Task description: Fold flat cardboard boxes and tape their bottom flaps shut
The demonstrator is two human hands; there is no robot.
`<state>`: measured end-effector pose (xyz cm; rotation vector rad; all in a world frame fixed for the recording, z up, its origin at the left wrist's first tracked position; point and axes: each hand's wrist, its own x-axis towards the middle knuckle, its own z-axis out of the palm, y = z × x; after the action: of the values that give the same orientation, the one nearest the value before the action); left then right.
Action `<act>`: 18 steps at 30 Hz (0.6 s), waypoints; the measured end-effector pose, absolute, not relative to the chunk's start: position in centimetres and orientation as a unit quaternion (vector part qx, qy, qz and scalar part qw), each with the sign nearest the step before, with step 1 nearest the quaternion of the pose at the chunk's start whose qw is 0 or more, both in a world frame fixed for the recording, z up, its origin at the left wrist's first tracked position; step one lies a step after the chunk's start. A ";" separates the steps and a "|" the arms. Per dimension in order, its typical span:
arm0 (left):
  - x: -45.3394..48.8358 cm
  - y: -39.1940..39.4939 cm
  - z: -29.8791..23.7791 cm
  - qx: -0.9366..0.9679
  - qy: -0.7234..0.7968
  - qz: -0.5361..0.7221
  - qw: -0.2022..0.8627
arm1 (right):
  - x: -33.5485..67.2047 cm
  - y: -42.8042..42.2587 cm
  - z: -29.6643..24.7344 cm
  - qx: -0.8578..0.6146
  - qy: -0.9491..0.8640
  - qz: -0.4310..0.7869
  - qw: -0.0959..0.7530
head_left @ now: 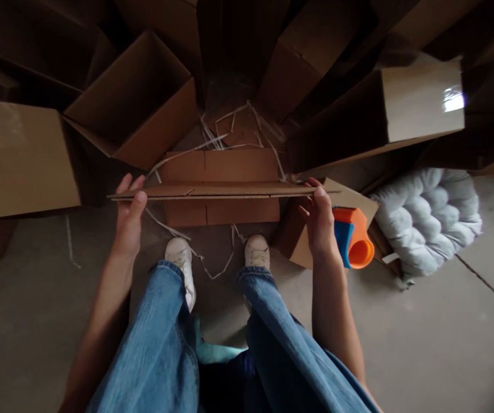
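A flattened cardboard box is held on edge in front of me, its long edge running left to right. My left hand grips its left end, thumb on the near side. At the right end my right hand pinches it the same way. Below and behind it, more flattened cardboard lies on the floor, partly hidden by the held piece. Loose white strapping is strewn around that cardboard and close to my shoes.
Open cardboard boxes crowd the far side and left. On the right are another open box, an orange and blue tape dispenser on a smaller carton, and a grey tufted cushion. My white shoes stand on the concrete floor.
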<state>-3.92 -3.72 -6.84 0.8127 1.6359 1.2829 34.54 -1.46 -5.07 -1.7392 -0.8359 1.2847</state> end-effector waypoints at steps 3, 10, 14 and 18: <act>-3.9 -5.2 -5.9 0.320 0.662 0.503 0.454 | 34.2 -2.6 -4.5 -0.679 -0.342 0.505 0.409; -3.3 -7.9 -3.4 0.299 0.686 0.514 0.419 | 33.4 -5.6 -3.3 -0.676 -0.362 0.517 0.381; -3.7 -8.1 -4.1 0.259 0.703 0.500 0.434 | 32.7 -5.3 -3.1 -0.691 -0.343 0.516 0.371; -4.6 -7.4 -4.6 0.288 0.695 0.493 0.437 | 32.7 -4.8 -3.2 -0.695 -0.350 0.508 0.369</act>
<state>-4.57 -7.35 -4.63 0.7168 1.7292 1.2254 32.70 -4.84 -3.23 -1.7841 -0.8997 1.3050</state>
